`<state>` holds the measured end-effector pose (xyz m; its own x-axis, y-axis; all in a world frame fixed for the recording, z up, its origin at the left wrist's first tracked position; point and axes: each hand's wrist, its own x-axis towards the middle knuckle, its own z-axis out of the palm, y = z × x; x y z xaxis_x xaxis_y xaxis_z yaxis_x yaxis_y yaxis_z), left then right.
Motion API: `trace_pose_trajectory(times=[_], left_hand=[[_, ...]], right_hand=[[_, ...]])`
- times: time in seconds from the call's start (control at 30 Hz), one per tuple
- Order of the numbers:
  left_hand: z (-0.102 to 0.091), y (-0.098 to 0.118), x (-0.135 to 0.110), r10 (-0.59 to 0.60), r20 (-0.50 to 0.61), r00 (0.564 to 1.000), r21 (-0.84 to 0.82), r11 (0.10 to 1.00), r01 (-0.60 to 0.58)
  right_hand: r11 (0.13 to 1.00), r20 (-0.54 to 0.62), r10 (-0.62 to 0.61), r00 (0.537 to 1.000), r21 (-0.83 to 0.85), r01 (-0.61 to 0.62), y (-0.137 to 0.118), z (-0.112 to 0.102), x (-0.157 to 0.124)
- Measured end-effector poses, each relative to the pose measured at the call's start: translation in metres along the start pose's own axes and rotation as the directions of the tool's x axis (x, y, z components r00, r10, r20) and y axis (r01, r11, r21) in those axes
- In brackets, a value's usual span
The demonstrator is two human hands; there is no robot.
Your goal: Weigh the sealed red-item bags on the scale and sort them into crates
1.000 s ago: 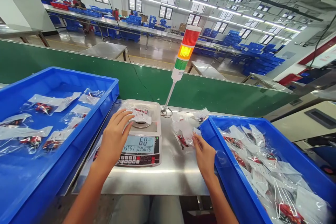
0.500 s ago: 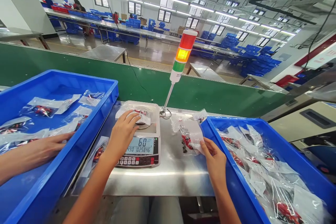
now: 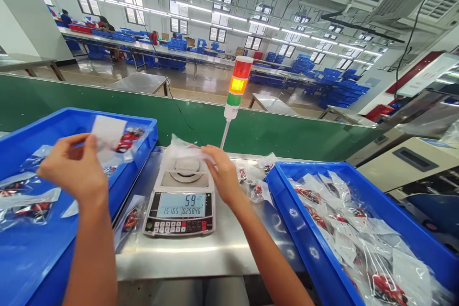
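Observation:
My left hand (image 3: 77,167) pinches a clear plastic bag (image 3: 125,139) with red parts and a white label, raised over the left blue bin (image 3: 134,191). Over the pan of a digital counting scale (image 3: 181,213), my right hand (image 3: 222,172) grips the edge of another plastic bag (image 3: 188,152); its contents are mostly hidden. The scale's display (image 3: 182,205) reads 59 on its top line. To the right of the scale lie several small bags of red parts (image 3: 256,191) on the metal table (image 3: 215,260). One more bag (image 3: 131,220) rests at the scale's left side.
Many filled bags lie in the right blue bin (image 3: 283,210). Behind the scale stands a signal light (image 3: 236,88) with its yellow section lit. A low green partition (image 3: 186,119) runs along the back. At far right is a beige machine (image 3: 416,160).
My left hand has left the scale for the left bin and lifted a bag. My right hand moved from the table bags to the bag on the scale. Another person's hand left the left bin.

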<state>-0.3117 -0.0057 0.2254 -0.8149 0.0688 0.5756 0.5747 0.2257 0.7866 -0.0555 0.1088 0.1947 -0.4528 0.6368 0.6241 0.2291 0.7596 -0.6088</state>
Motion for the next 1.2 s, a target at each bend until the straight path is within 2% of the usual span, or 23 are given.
trace_pose_trajectory(times=[0.07, 0.1, 0.13, 0.2, 0.3, 0.37, 0.4, 0.47, 0.5, 0.53, 0.63, 0.73, 0.8, 0.87, 0.93, 1.07, 1.13, 1.2], left_hand=[[-0.022, -0.014, 0.012, -0.001, -0.006, 1.000, 0.086, 0.996, 0.001], [-0.030, -0.022, 0.015, 0.003, -0.003, 1.000, 0.139, 0.990, -0.003], [-0.037, -0.030, 0.017, 0.012, 0.004, 1.000, 0.189, 0.982, -0.012], [-0.045, -0.043, 0.012, 0.039, 0.052, 0.998, 0.265, 0.963, -0.052], [-0.044, -0.048, -0.010, 0.114, 0.177, 0.978, 0.230, 0.961, -0.154], [-0.039, -0.043, -0.031, 0.176, 0.264, 0.948, 0.124, 0.969, -0.214], [-0.036, -0.038, -0.042, 0.199, 0.299, 0.933, 0.071, 0.971, -0.230], [-0.030, -0.029, -0.061, 0.241, 0.362, 0.900, -0.010, 0.967, -0.255], [-0.027, -0.025, -0.070, 0.261, 0.387, 0.884, -0.035, 0.962, -0.269], [-0.024, -0.021, -0.077, 0.281, 0.416, 0.865, -0.060, 0.957, -0.282], [-0.017, -0.014, -0.091, 0.316, 0.494, 0.810, -0.118, 0.947, -0.298], [-0.010, -0.010, -0.097, 0.334, 0.530, 0.779, -0.157, 0.942, -0.296], [-0.006, -0.008, -0.098, 0.365, 0.533, 0.763, -0.176, 0.930, -0.323], [-0.001, -0.004, -0.097, 0.404, 0.541, 0.738, -0.188, 0.913, -0.362], [0.005, -0.001, -0.096, 0.453, 0.552, 0.699, -0.209, 0.888, -0.411], [0.019, 0.002, -0.094, 0.556, 0.606, 0.569, -0.251, 0.813, -0.526], [0.027, 0.001, -0.094, 0.555, 0.659, 0.507, -0.251, 0.798, -0.548], [0.035, 0.000, -0.094, 0.528, 0.703, 0.477, -0.253, 0.812, -0.525]], right_hand=[[0.983, 0.180, -0.152, 0.972, -0.077, 0.168, 0.000, 0.006, -0.006], [0.977, 0.213, -0.165, 0.963, -0.096, 0.189, 0.003, 0.005, -0.013], [0.977, 0.211, -0.140, 0.967, -0.127, 0.169, 0.009, 0.002, -0.022], [0.972, 0.148, -0.014, 0.989, -0.228, 0.048, 0.030, -0.009, -0.040], [0.897, 0.026, 0.200, 0.980, -0.407, -0.172, 0.073, -0.031, -0.071], [0.783, -0.033, 0.372, 0.927, -0.525, -0.333, 0.101, -0.043, -0.092], [0.697, -0.053, 0.471, 0.880, -0.590, -0.408, 0.113, -0.047, -0.103], [0.538, -0.062, 0.622, 0.781, -0.691, -0.483, 0.131, -0.052, -0.124], [0.508, -0.051, 0.651, 0.758, -0.713, -0.484, 0.138, -0.053, -0.134], [0.522, -0.035, 0.644, 0.764, -0.710, -0.472, 0.143, -0.054, -0.142], [0.645, -0.066, 0.527, 0.847, -0.619, -0.449, 0.152, -0.059, -0.157], [0.746, -0.141, 0.453, 0.880, -0.480, -0.461, 0.150, -0.066, -0.161], [0.766, -0.198, 0.466, 0.863, -0.399, -0.505, 0.142, -0.073, -0.162], [0.742, -0.252, 0.528, 0.811, -0.328, -0.585, 0.130, -0.082, -0.163], [0.685, -0.283, 0.617, 0.734, -0.265, -0.678, 0.115, -0.092, -0.166], [0.546, -0.296, 0.768, 0.568, -0.160, -0.822, 0.085, -0.114, -0.173], [0.528, -0.306, 0.788, 0.534, -0.107, -0.842, 0.072, -0.122, -0.175], [0.551, -0.323, 0.777, 0.539, -0.062, -0.832, 0.059, -0.127, -0.172]])
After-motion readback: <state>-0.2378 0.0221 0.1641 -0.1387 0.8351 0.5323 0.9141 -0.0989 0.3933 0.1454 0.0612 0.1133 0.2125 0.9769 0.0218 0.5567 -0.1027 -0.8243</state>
